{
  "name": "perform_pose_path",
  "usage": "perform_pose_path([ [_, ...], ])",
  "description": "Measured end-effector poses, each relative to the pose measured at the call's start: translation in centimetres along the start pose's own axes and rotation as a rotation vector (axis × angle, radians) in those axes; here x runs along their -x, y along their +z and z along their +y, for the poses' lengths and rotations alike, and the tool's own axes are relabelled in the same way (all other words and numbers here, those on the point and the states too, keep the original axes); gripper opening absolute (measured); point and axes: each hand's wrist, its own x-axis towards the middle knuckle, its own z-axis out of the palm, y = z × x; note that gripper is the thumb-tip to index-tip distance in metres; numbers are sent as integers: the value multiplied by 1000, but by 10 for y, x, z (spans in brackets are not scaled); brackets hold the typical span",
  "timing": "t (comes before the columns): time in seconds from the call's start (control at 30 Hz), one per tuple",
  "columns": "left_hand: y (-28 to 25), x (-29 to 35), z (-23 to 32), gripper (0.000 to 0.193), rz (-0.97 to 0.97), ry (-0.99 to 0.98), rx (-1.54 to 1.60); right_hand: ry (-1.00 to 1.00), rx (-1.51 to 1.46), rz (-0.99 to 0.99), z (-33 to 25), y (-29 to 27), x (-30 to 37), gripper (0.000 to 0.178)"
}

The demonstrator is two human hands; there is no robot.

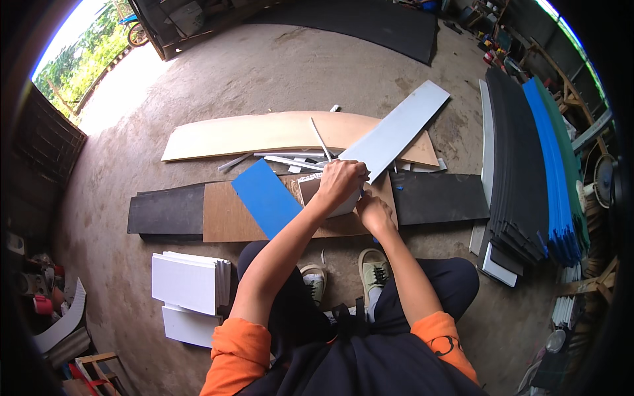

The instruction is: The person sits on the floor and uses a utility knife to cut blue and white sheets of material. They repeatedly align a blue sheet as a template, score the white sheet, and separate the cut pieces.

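My left hand (342, 179) is closed over the near end of a long white board (406, 125), which slants away to the far right. Just to its right and nearer me, my right hand (375, 212) has its fingers wrapped round a slim tool, of which only a small blue part (362, 193) shows. Below my hands lies a brown board (224, 214) set across black sheets (439, 198). A blue rectangular sheet (267, 197) rests at an angle on the brown board, left of my hands. A thin white strip (319, 137) sticks up beyond my left hand.
Stacked white sheets (185, 280) lie on the floor at near left. A pale tan board (264, 134) stretches behind the work, with narrow white offcuts (290, 160) before it. Black sheets (515, 165) and blue sheets (549, 171) stand at right.
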Motion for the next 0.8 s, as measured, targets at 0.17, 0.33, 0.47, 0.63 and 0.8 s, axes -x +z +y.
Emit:
perform_pose_path([
  [0.17, -1, 1, -1, 14, -25, 16, -30, -53, 69, -42, 3, 24, -8, 33],
  [0.33, 0, -1, -3, 14, -22, 59, -10, -56, -43, 32, 17, 48, -25, 32],
  [0.47, -1, -5, -1, 16, -68, -35, -50, -49, -13, 4, 18, 47, -24, 33],
  [0.63, 2, -6, -3, 20, -178, -40, -121, -23, -9, -56, 11, 24, -6, 31],
  [0.8, 6, -5, -8, 20, -125, -84, -161, -46, -23, -32, 13, 23, 10, 29],
])
